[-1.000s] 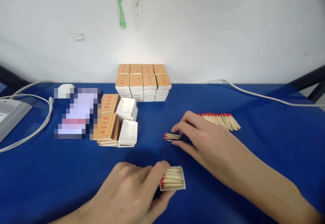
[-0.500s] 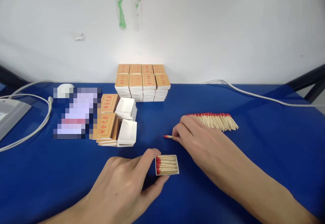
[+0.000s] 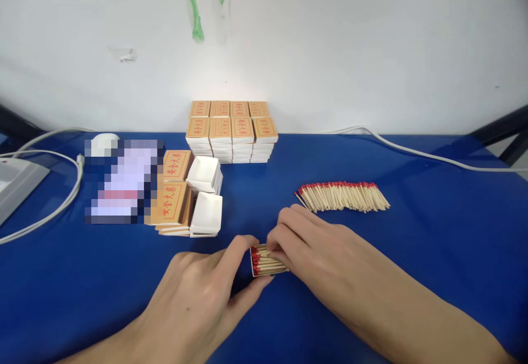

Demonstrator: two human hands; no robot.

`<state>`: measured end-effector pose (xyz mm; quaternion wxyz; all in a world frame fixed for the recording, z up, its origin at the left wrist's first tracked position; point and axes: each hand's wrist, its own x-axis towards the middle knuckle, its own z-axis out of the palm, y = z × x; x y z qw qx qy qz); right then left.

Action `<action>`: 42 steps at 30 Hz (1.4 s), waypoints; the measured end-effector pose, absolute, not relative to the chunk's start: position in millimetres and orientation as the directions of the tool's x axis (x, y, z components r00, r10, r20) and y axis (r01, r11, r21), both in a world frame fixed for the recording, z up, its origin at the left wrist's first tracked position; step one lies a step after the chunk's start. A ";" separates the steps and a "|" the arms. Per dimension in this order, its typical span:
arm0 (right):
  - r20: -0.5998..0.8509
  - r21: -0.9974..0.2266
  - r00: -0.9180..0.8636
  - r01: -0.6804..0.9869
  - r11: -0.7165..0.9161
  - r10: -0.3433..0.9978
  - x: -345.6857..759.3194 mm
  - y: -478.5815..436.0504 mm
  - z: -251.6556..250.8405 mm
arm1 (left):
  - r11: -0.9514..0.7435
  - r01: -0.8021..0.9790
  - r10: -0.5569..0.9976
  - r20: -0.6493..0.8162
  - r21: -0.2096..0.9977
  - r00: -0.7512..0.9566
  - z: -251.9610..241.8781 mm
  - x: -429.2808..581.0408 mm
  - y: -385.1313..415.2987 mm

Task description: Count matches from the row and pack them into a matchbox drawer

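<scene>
A white matchbox tray (image 3: 264,273) filled with red-headed matches is gripped at its left end and near edge by my left hand (image 3: 206,292). Over the tray's right part, the pinched fingertips of my right hand (image 3: 305,237) touch the matches inside; what they hold is hidden under the fingers. Beyond my right hand lies a row of loose matches (image 3: 342,196), red heads pointing away from me. White trays (image 3: 207,214) are stacked at the left, against orange matchbox covers (image 3: 173,202).
Stacked orange-topped matchboxes (image 3: 231,130) stand by the wall. A blurred phone-like object (image 3: 127,180), a white rounded object (image 3: 105,145) and white cables lie at the left. Another white cable (image 3: 412,153) runs along the back right of the blue table (image 3: 391,276).
My right hand has moved left and nearer, bringing matches from beside the row to the tray. My left hand still holds the tray. The whole match row now shows.
</scene>
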<state>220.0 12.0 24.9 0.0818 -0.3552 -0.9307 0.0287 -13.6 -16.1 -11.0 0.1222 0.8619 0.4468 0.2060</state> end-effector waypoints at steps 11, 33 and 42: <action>0.107 -0.116 -0.760 0.631 0.767 0.641 219.8 11.2 36.3 | -0.568 0.729 0.823 0.249 0.381 0.511 -10.8 -13.8 -18.0; 0.089 -0.329 -0.676 0.673 0.662 0.731 225.9 17.0 26.1 | -0.557 0.709 0.826 0.207 0.432 0.524 -12.9 -13.2 -15.1; 0.097 -0.457 -0.616 0.670 0.585 0.782 222.5 17.0 26.1 | -0.549 0.704 0.829 0.185 0.452 0.527 -11.4 -14.8 -15.3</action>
